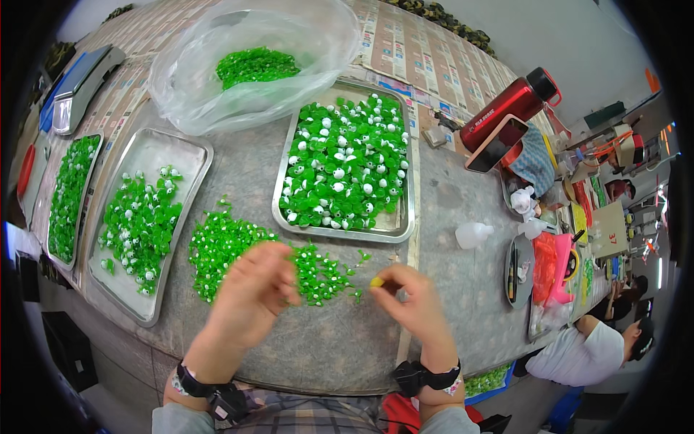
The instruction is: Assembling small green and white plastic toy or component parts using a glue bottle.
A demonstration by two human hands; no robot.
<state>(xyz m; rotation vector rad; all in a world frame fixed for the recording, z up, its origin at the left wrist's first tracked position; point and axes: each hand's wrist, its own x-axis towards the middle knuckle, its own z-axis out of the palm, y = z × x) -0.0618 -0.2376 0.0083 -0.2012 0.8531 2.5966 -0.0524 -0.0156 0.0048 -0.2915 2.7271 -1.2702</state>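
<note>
My left hand hovers over the near side of a loose pile of small green plastic pieces with white spots. Its fingers are curled but smeared by motion, so whether they hold anything is hidden. Just right of the pile, my right hand has thumb and forefinger pinched together. A small yellow spot shows at its fingertip; I cannot make out what it is or what the pinch holds. Beyond the hands lies a metal tray full of green pieces with white, black-dotted balls.
To the left are a second metal tray of similar pieces, a narrower tray and a scale. A clear plastic bag holds more green pieces. On the right stand a red flask, a phone and a white bottle.
</note>
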